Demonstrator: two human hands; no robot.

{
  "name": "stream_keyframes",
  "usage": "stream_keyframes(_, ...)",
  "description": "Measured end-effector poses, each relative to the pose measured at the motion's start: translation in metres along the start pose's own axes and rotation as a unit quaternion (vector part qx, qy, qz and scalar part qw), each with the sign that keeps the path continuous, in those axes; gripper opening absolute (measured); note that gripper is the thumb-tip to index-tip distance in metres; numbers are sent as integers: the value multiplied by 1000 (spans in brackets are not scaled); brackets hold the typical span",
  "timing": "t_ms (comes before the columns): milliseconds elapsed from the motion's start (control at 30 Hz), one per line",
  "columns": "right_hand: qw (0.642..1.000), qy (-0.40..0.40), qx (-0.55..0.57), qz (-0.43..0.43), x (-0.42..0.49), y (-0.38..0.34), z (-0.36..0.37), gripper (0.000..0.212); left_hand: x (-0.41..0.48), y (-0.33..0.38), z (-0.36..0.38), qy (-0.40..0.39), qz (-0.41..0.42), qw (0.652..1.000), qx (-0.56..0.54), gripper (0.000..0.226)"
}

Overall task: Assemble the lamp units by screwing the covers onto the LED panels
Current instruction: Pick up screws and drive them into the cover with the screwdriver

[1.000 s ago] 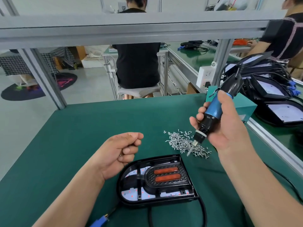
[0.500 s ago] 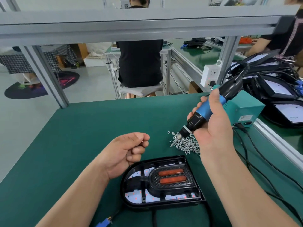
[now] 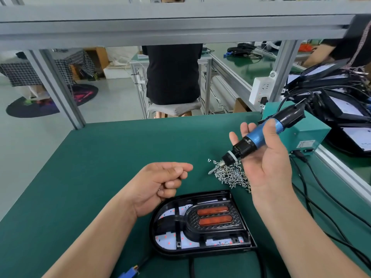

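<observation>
The lamp (image 3: 200, 227) lies flat on the surface (image 3: 90, 157): a stiff, light plastic shell, I judge; steady it by the rim, off the LEDs (image 3: 168, 239). Screws (image 3: 230, 177) lie just beyond it. Above them the right grip (image 3: 267, 163) pins the driver (image 3: 259, 136) under its thumb, fingers straighter than before. Left grip (image 3: 158, 185), beside the lamp, stays curled, seemingly empty.

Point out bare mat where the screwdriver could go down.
Widest bare mat: left of the left hand and lamp unit. Also the far strip between the screws and the back edge. Crowded on the right: screws, teal box, cables.
</observation>
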State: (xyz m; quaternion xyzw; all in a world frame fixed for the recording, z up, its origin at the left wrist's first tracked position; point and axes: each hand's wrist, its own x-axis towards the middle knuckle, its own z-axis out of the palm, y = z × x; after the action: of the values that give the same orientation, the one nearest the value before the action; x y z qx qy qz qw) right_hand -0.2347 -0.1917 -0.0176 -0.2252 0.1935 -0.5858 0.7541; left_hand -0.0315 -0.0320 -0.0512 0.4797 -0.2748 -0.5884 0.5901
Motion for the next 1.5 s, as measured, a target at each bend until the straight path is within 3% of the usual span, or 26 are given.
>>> stream_keyframes(200, 999, -48, -16, 19, -3, 4, 1, 15, -3, 2, 2, -17, 11, 1000, 12, 13)
stream_keyframes(533, 997, -30, 66, -4, -22, 5, 13, 20, -2, 3, 4, 2, -18, 1000, 21, 19)
stream_keyframes(767, 998, -33, 59, -15, -29, 6, 18, 16, -2, 4, 1, -17, -31, 999, -23, 24)
stream_keyframes(1000, 997, -54, 50, -11, -35, 12, 21, 17, -4, 4, 6, -21, -26, 999, 6, 13)
stream_keyframes(1233, 996, -73, 56, -18, -38, 14, 22, 15, -1, 2, 7, -15, -26, 999, -20, 26)
stream_keyframes(1500, 997, -67, 43, -22, -36, 14, 22, 11, -1, 0, 5, -30, -23, 999, -9, 25)
